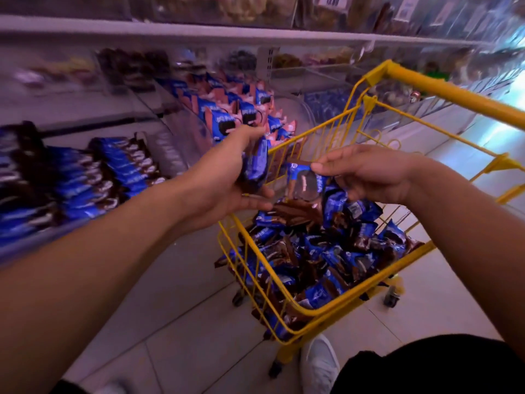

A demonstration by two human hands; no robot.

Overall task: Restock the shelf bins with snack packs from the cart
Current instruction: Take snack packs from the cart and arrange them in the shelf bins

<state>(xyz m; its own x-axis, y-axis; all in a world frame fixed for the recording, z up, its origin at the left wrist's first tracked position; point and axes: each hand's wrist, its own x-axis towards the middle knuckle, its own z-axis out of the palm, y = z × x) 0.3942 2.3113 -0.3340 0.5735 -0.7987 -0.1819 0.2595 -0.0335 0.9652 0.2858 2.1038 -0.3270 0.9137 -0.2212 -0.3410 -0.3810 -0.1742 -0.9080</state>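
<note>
Left of our left hand (227, 177) we see glossy blue-and-brown snack packs (85, 177) lined up in shelf bins (167, 155) with clear walls. That hand grips one crinkly foil pack (257, 163) just over the yellow wire cart (298, 305). Beside it, our right hand (369, 174) pinches a second pack (304, 180) by its top edge. Below both hands, the cart holds a loose heap of packs (326, 251), too many to count.

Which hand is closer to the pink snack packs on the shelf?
Left. The left hand, gripping a blue pack, is just below the pink packs. The right hand is over the cart.
</note>
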